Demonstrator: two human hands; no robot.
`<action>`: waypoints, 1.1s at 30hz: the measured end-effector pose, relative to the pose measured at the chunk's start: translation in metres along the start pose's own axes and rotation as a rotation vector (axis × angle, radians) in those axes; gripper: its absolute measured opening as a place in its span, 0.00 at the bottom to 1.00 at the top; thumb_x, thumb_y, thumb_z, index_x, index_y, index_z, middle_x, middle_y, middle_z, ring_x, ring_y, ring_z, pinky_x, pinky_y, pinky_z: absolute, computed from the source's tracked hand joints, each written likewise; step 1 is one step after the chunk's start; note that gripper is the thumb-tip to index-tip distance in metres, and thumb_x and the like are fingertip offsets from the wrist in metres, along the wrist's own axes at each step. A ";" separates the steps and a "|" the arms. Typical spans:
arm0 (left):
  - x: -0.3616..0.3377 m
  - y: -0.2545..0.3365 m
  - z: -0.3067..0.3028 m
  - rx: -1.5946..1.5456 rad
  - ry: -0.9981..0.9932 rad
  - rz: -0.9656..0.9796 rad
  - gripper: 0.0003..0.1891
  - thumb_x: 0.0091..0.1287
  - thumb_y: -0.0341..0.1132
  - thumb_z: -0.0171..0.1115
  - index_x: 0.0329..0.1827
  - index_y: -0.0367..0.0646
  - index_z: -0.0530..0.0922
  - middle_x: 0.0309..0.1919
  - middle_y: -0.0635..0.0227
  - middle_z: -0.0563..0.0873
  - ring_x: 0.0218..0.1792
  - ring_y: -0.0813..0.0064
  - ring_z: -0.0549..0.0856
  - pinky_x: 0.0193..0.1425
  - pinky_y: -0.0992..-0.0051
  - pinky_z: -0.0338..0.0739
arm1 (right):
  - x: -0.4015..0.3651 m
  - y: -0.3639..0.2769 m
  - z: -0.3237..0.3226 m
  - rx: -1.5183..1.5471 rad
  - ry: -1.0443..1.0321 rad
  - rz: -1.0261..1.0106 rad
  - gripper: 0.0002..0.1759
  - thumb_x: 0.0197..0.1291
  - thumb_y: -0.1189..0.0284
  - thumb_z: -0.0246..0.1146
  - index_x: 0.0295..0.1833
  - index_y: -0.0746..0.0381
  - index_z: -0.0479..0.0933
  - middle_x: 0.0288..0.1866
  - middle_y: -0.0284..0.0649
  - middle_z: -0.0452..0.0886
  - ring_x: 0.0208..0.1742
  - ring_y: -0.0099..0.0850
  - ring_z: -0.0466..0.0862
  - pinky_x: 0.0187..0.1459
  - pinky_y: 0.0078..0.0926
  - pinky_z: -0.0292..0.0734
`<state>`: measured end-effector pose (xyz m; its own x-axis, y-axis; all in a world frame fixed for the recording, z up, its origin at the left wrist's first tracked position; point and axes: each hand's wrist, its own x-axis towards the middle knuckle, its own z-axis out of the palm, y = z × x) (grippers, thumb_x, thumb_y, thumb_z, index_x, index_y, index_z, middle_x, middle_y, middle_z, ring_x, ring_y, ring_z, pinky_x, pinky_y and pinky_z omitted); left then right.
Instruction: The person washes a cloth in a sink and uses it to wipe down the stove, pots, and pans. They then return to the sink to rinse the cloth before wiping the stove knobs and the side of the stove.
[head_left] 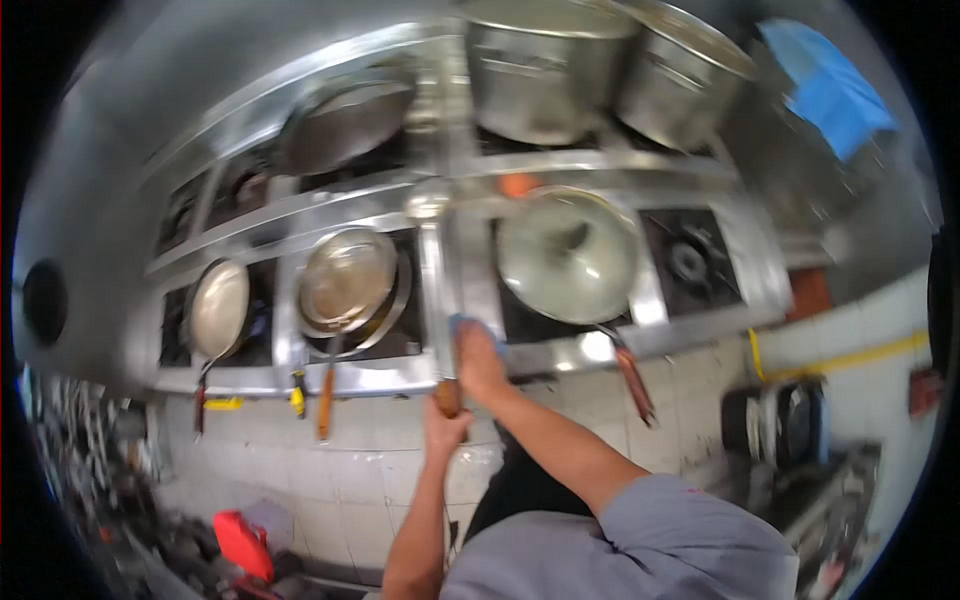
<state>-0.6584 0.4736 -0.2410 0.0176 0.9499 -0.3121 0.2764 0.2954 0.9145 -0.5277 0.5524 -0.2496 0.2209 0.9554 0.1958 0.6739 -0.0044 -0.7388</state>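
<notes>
My left hand [444, 425] is wrapped round the wooden grip of a long metal ladle [432, 265]. The ladle lies over the strip between two burners, with its bowl pointing away from me. Just right of the ladle's shaft, my right hand [481, 362] presses a blue cloth [463, 322] on the steel stove top; the fingers are partly hidden and blurred. A wok [567, 255] with pale greenish contents and a dark lump is on the burner to the right. Left of the ladle, a round strainer [348, 278] with a wooden handle rests over another pan.
A small frying pan [220, 305] stands on the left burner, a dark wok [350, 125] behind. Two large pots [545, 85] are at the back. An open burner [688, 262] is at right. Several handles overhang the front edge. A blue sheet [830, 85] hangs at upper right.
</notes>
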 end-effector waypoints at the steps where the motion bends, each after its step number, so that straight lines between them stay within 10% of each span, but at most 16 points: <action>1: 0.004 -0.010 0.002 -0.108 -0.036 0.043 0.31 0.44 0.33 0.68 0.53 0.36 0.66 0.39 0.57 0.78 0.38 0.67 0.80 0.43 0.68 0.76 | -0.025 0.026 -0.001 -0.269 -0.077 -0.330 0.20 0.53 0.72 0.57 0.53 0.65 0.72 0.58 0.52 0.70 0.63 0.48 0.68 0.63 0.47 0.61; 3: -0.003 0.010 0.002 0.029 0.006 -0.017 0.30 0.44 0.32 0.68 0.52 0.35 0.67 0.39 0.57 0.78 0.38 0.68 0.80 0.42 0.69 0.76 | -0.053 0.018 -0.065 -0.293 -0.224 -0.304 0.26 0.44 0.75 0.58 0.55 0.61 0.74 0.63 0.48 0.68 0.66 0.45 0.65 0.67 0.44 0.57; 8: -0.005 -0.008 0.000 0.200 0.044 -0.009 0.29 0.44 0.32 0.67 0.50 0.33 0.68 0.39 0.56 0.79 0.38 0.67 0.81 0.43 0.69 0.77 | -0.083 0.113 -0.156 -0.342 0.210 -0.249 0.24 0.44 0.76 0.60 0.52 0.56 0.76 0.55 0.44 0.75 0.61 0.45 0.71 0.62 0.43 0.65; 10: 0.002 -0.011 -0.003 0.285 0.058 -0.026 0.31 0.43 0.34 0.68 0.52 0.33 0.68 0.42 0.50 0.79 0.42 0.59 0.81 0.46 0.66 0.76 | -0.067 0.181 -0.204 -0.117 0.076 0.253 0.24 0.43 0.76 0.60 0.52 0.58 0.76 0.52 0.45 0.77 0.58 0.46 0.73 0.58 0.42 0.69; 11: 0.002 -0.009 -0.003 0.279 0.056 -0.017 0.31 0.43 0.34 0.68 0.52 0.33 0.68 0.42 0.50 0.79 0.42 0.59 0.81 0.46 0.66 0.76 | -0.078 0.186 -0.240 -0.357 0.363 -0.101 0.21 0.46 0.75 0.58 0.50 0.60 0.76 0.49 0.47 0.78 0.54 0.47 0.74 0.55 0.41 0.70; 15: -0.007 0.005 -0.005 0.635 0.187 0.150 0.40 0.44 0.35 0.70 0.62 0.36 0.61 0.54 0.44 0.70 0.52 0.46 0.75 0.53 0.58 0.72 | -0.087 0.264 -0.315 -0.642 0.364 0.344 0.25 0.50 0.69 0.60 0.56 0.64 0.73 0.56 0.50 0.74 0.57 0.48 0.72 0.58 0.40 0.68; 19: -0.006 -0.003 -0.007 0.700 0.213 0.190 0.46 0.45 0.33 0.68 0.69 0.38 0.54 0.59 0.44 0.65 0.56 0.43 0.71 0.57 0.59 0.70 | -0.083 0.302 -0.253 -1.033 0.246 -0.002 0.25 0.59 0.68 0.53 0.61 0.66 0.67 0.62 0.49 0.70 0.63 0.46 0.68 0.64 0.39 0.62; 23: -0.012 -0.005 0.002 0.752 0.225 0.351 0.47 0.47 0.35 0.70 0.70 0.39 0.53 0.62 0.44 0.64 0.59 0.44 0.69 0.62 0.56 0.65 | -0.088 0.137 -0.175 0.448 0.342 0.199 0.19 0.61 0.77 0.54 0.58 0.61 0.72 0.59 0.49 0.73 0.65 0.45 0.69 0.67 0.39 0.60; 24: -0.020 0.005 0.005 0.836 0.240 0.284 0.48 0.47 0.37 0.71 0.71 0.39 0.53 0.63 0.44 0.64 0.60 0.45 0.68 0.63 0.54 0.64 | -0.093 0.153 -0.136 0.134 0.401 -0.209 0.23 0.55 0.81 0.55 0.59 0.59 0.72 0.64 0.48 0.69 0.68 0.46 0.65 0.69 0.41 0.57; 25: -0.027 0.016 0.009 0.919 0.257 0.216 0.48 0.48 0.38 0.72 0.71 0.40 0.52 0.64 0.45 0.63 0.61 0.45 0.68 0.64 0.52 0.62 | -0.101 0.114 -0.143 -0.318 -0.013 -0.114 0.27 0.49 0.82 0.56 0.58 0.59 0.73 0.68 0.47 0.65 0.70 0.46 0.61 0.70 0.42 0.55; 29: -0.045 0.002 0.000 0.942 0.317 0.517 0.47 0.49 0.36 0.70 0.71 0.39 0.53 0.69 0.47 0.58 0.68 0.46 0.59 0.70 0.52 0.53 | -0.105 0.104 -0.156 -0.264 -0.064 -0.303 0.28 0.48 0.80 0.57 0.59 0.56 0.73 0.67 0.40 0.67 0.71 0.46 0.59 0.69 0.40 0.58; 33: -0.139 -0.009 -0.014 1.027 0.281 0.418 0.46 0.48 0.30 0.69 0.71 0.39 0.54 0.71 0.45 0.54 0.70 0.43 0.54 0.72 0.53 0.49 | -0.102 0.193 -0.216 -0.402 0.095 -0.277 0.28 0.49 0.78 0.58 0.59 0.53 0.73 0.64 0.40 0.69 0.69 0.45 0.61 0.69 0.42 0.56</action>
<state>-0.6769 0.3403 -0.2026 0.1128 0.9816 0.1539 0.9565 -0.1492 0.2508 -0.2680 0.3902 -0.2734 0.0462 0.9058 0.4212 0.9307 0.1141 -0.3475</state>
